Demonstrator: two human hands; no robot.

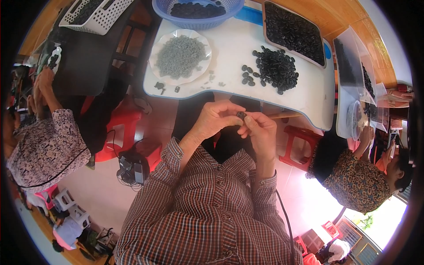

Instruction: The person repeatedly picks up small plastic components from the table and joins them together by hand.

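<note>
Small dark rounded piece (241, 115), pinched between left hand (215, 120) and right hand (261, 133): slipping grip could drop it short of white, blue-edged counter (229, 44), twelve o'clock.

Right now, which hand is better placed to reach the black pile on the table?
Probably the right hand: it is nearer the black pile, while the left hand is nearer the plate of grey bits. Both hold one small dark piece, though, so neither looks free.
</note>
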